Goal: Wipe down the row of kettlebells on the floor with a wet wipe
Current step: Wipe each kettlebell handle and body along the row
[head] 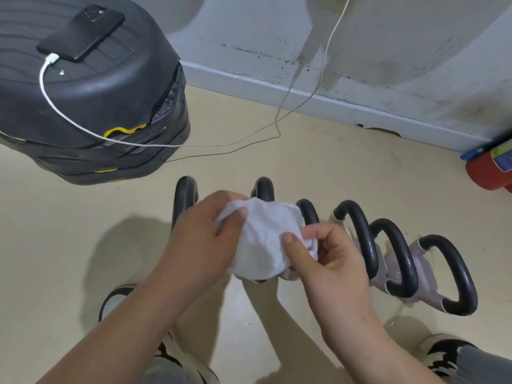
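Preparing to wipe; no contact yet.
With left hand [205, 239] pinching one edge of wet wipe [266, 239] and right hand [329, 267] the other, held bunched above kettlebells [365, 239] lined on floor. Next, likely: lower onto a handle, press, rub.

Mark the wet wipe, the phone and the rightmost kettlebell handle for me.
wet wipe [266, 239], head view, middle of the white sheet.
phone [81, 31], head view, centre of its dark back.
rightmost kettlebell handle [435, 241], head view, top of the black loop.
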Action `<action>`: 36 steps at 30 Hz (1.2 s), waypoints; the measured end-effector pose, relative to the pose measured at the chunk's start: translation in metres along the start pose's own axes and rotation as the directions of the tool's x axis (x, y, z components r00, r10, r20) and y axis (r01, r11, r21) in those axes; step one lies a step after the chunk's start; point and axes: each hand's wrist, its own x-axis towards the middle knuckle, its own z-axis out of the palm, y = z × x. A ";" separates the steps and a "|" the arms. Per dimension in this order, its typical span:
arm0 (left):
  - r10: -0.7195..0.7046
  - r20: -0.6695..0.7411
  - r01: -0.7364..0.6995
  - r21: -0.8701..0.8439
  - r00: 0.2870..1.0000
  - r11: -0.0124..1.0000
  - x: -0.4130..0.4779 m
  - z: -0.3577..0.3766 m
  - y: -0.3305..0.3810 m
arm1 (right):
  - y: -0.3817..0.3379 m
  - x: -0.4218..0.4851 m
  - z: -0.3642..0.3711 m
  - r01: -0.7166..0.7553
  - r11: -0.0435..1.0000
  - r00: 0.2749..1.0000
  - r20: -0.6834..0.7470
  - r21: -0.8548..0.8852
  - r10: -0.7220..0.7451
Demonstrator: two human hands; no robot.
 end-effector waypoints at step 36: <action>-0.053 0.292 -0.162 0.662 0.955 0.732 0.101 0.095 0.011 | -0.013 0.091 -0.009 0.027 0.976 1.000 0.008 -0.214 -0.026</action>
